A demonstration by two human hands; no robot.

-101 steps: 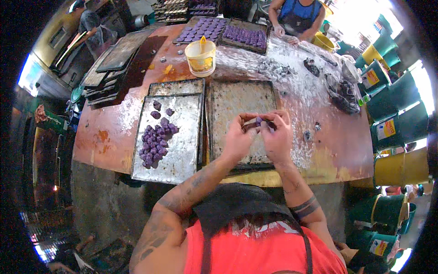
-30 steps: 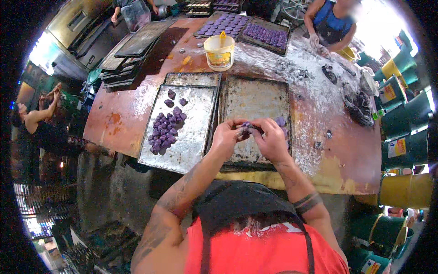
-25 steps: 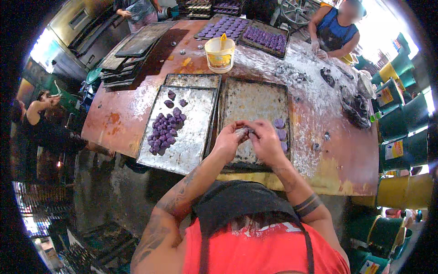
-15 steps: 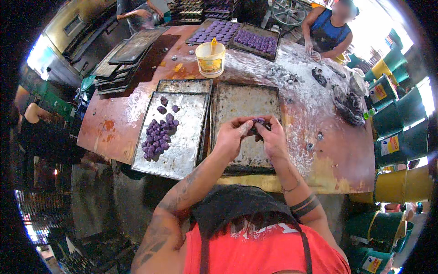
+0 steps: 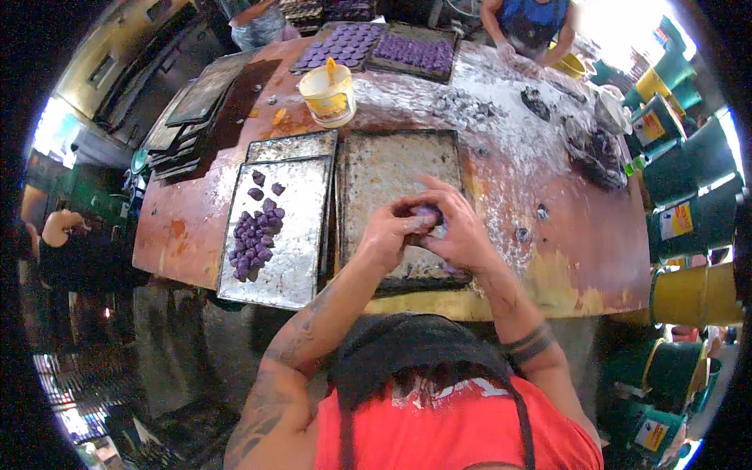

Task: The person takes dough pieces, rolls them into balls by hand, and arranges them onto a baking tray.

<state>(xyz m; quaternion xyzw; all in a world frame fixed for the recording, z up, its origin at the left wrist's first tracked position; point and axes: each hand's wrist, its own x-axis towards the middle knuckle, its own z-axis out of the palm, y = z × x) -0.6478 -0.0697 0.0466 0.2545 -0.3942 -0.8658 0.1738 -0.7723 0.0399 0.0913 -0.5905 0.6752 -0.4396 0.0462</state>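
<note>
Above the bare baking tray [image 5: 399,168], my two hands meet around a lump of purple dough [image 5: 428,211]. My left hand [image 5: 389,233] curls around the dough from the left. From the right, my right hand [image 5: 457,227] cups it, with one finger raised away. Part of the lump is hidden behind the fingers. A little more purple shows beneath my right hand, too covered to make out. To the left lies a shiny metal tray [image 5: 294,243] with a cluster of small purple dough balls [image 5: 252,239] and a few separate pieces near its far end.
A white tub [image 5: 327,98] with an orange handle sticking out stands beyond the trays. At the back are trays of purple dough rounds [image 5: 339,47] and pieces [image 5: 415,55]. Stacked trays [image 5: 200,102] sit left. Flour [image 5: 501,117] covers the right side, where a co-worker [image 5: 533,27] works.
My view has shifted, so the table and trays appear further left and higher. My fingers have changed from a pinch to a cupped grip, and one right finger has lifted.
</note>
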